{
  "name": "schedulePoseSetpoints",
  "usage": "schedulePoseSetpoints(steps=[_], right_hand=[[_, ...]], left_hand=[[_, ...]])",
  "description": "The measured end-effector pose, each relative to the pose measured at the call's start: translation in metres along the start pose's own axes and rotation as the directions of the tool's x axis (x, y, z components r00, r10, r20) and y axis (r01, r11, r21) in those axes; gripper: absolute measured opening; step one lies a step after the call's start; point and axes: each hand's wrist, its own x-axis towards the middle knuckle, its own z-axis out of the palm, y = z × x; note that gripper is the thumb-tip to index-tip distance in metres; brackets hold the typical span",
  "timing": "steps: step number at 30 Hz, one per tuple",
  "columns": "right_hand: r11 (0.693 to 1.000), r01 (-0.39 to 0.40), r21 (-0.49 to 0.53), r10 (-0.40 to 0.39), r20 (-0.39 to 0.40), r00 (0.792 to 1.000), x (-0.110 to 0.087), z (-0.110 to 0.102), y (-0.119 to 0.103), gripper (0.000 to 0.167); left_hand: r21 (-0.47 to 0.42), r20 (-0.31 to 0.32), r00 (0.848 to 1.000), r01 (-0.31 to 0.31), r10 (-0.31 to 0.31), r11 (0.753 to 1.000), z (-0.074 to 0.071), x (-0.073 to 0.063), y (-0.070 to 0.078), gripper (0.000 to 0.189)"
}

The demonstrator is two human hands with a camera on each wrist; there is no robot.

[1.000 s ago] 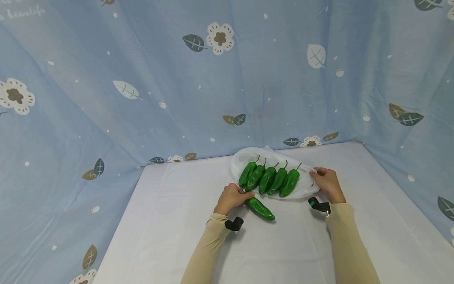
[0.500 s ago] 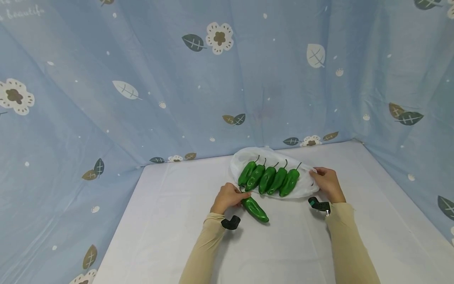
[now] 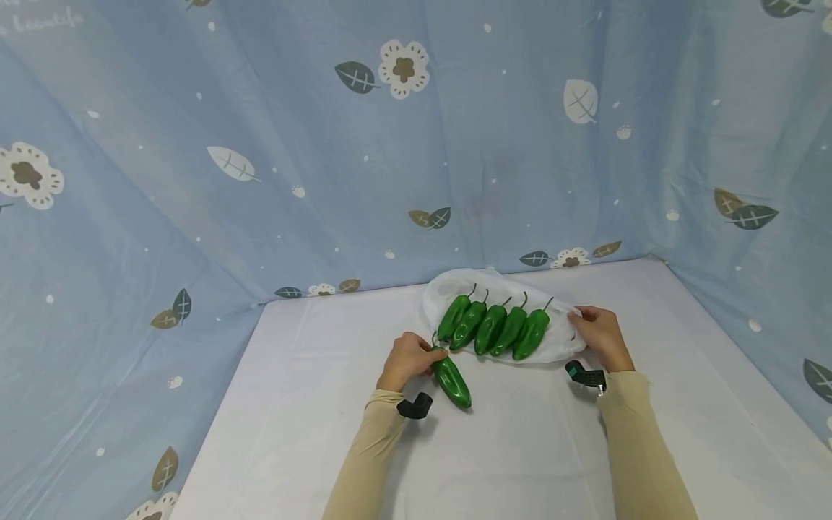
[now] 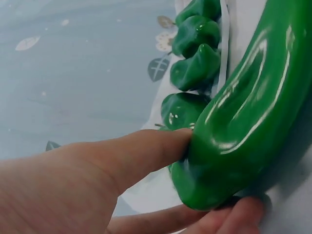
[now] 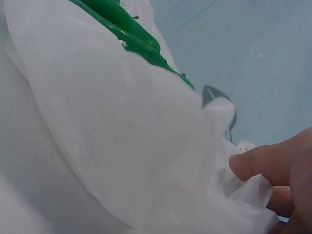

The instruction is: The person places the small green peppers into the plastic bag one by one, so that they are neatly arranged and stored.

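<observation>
My left hand (image 3: pixel 408 357) pinches a shiny green pepper (image 3: pixel 451 380) near its stem end, just in front of a white plastic bag (image 3: pixel 565 350). The left wrist view shows the thumb on one side of this green pepper (image 4: pixel 253 102) and fingertips beneath it. Several more green peppers (image 3: pixel 490 330) lie side by side on the bag, stems toward the back. At the bag's right end my right hand (image 3: pixel 599 336) pinches the plastic edge. Up close in the right wrist view, thumb and fingers hold the crumpled bag (image 5: pixel 122 131).
A white cloth covers the table (image 3: pixel 312 404). Behind and at the sides hangs a blue curtain (image 3: pixel 292 130) with flower and leaf prints, meeting the table just behind the bag. A black wrist camera (image 3: pixel 414 406) sits on the left wrist, another camera (image 3: pixel 585 375) on the right.
My left hand has moved a little to the left with the pepper, whose tip has swung left and now points more toward me. My right hand keeps its hold on the bag.
</observation>
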Motion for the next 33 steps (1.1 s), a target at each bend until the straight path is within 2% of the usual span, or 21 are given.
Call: schedulePoseSetpoints(steps=[9,16,22,25,33], right_hand=[[1.0,0.019,-0.006,-0.019,-0.01,1.0,0.002,0.001,0.001,0.063],[1.0,0.015,-0.008,-0.015,-0.016,1.0,0.001,0.001,0.002,0.061],[1.0,0.013,-0.007,-0.014,-0.017,1.0,0.002,0.001,0.002,0.062],[1.0,0.014,-0.013,-0.014,-0.017,1.0,0.002,0.0,0.003,0.063],[1.0,0.016,0.002,-0.016,-0.016,1.0,0.002,0.002,0.002,0.062]], left_hand=[[-0.027,-0.056,0.998,-0.038,0.037,0.999,-0.005,0.003,-0.005,0.051],[-0.015,-0.137,0.989,-0.052,0.05,0.999,-0.005,0.004,-0.011,0.041],[-0.045,-0.196,0.978,-0.086,0.075,0.995,-0.006,0.006,-0.014,0.033],[-0.056,-0.212,0.974,-0.098,0.084,0.994,-0.006,0.007,-0.016,0.032],[-0.044,-0.231,0.97,-0.085,0.073,0.995,-0.008,0.01,-0.018,0.034]])
